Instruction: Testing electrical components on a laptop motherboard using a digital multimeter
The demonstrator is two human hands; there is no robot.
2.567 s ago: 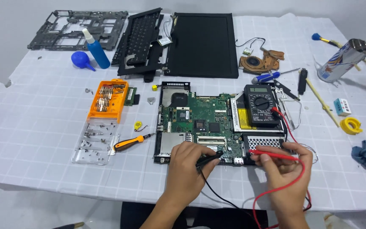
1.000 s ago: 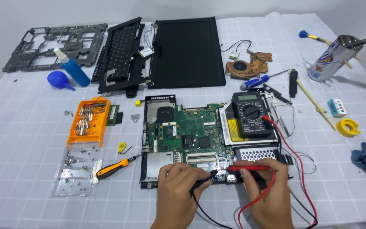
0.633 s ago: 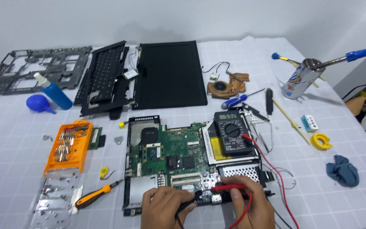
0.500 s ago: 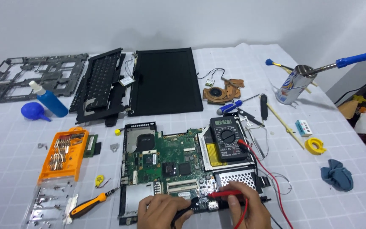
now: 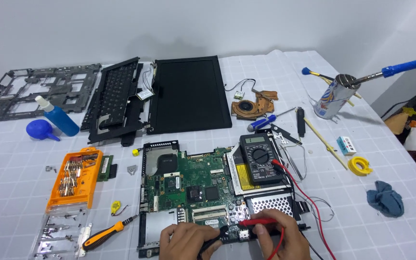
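**A:** Where does everything sit, biggest first?

**B:** The white grid-patterned work mat (image 5: 25, 192) covers the table. On it lies the green laptop motherboard in its black base frame (image 5: 188, 185), right in front of the person. Just right of the board rests the black digital multimeter with a round dial (image 5: 261, 158), its red and black leads running down toward the hands.

**A:** And the hands?

**B:** Both are low at the board's near edge, close together but not touching. The left hand (image 5: 185, 240) is closed around the black probe (image 5: 211, 240); the right hand (image 5: 280, 237) pinches the red probe (image 5: 258, 222), which lies nearly flat with its tip pointing left over the board's edge. Whether either tip actually touches metal, I can't tell.

**A:** How should the probing be done well, in your view?

**B:** I'd judge steadiness matters most: heels of both hands rested on the frame, fingers kept back on the insulated grips, each tip on one pad only so it doesn't bridge neighbours. Glance at the meter without shifting the tips.

**A:** Anything nearby to mind?

**B:** The orange-handled screwdriver (image 5: 103, 235) lies to the left of the board, well apart from the leads.
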